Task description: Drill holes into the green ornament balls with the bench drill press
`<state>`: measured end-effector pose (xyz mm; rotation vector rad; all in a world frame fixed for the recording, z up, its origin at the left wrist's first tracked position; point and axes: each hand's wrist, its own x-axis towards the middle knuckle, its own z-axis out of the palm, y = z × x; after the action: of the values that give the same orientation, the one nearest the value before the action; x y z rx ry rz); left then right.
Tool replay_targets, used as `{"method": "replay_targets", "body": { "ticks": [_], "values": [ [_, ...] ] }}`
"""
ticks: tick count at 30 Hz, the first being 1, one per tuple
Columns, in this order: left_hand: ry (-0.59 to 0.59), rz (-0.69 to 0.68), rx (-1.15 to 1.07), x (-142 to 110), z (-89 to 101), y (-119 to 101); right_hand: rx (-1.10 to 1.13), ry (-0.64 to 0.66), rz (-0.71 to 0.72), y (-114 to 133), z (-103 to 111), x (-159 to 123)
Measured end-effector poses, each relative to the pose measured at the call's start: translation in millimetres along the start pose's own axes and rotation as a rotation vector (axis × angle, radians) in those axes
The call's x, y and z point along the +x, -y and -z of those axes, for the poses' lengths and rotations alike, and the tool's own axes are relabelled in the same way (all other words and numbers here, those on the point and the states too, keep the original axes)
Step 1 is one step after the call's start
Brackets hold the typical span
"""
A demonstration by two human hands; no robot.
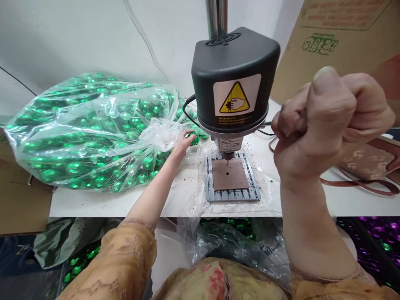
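Note:
My left hand [183, 143] reaches out beside the tied neck of a clear plastic bag [90, 137] full of shiny green faceted balls. Its fingers are closed around one green faceted ball [195, 138]. Raised in a fist on the right side of the black bench drill [234, 79] is my right hand [328, 116]; whatever it grips, if anything, is hidden. Below the drill's chuck a thin drill bit [228, 163] points down at a brown square board [231, 179] with a dark hole. That board lies on the slotted metal base plate [209, 196].
A patterned bag with a brown strap [368, 160] lies at the right, before a large cardboard box [312, 54]. Dark crumbs are scattered over the white table [125, 204]. Crumpled plastic film [212, 250] hangs below its front edge. Purple shiny balls [378, 233] show at lower right.

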<state>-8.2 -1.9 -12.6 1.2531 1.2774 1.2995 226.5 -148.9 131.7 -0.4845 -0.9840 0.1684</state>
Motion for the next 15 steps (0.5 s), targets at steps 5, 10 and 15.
{"method": "replay_targets", "body": {
  "ticks": [5,10,15],
  "values": [
    [0.115,0.044,-0.106,-69.0,0.3,-8.1,-0.013,-0.018,-0.017,0.1,-0.3,-0.2],
    [0.196,0.060,-0.222,-114.1,-12.6,1.6,0.052,-0.034,0.016,-7.1,-0.7,2.1],
    [0.204,0.041,-0.148,-125.6,-23.6,21.1,0.037,-0.028,0.010,-10.3,1.4,2.8]
  ]
}}
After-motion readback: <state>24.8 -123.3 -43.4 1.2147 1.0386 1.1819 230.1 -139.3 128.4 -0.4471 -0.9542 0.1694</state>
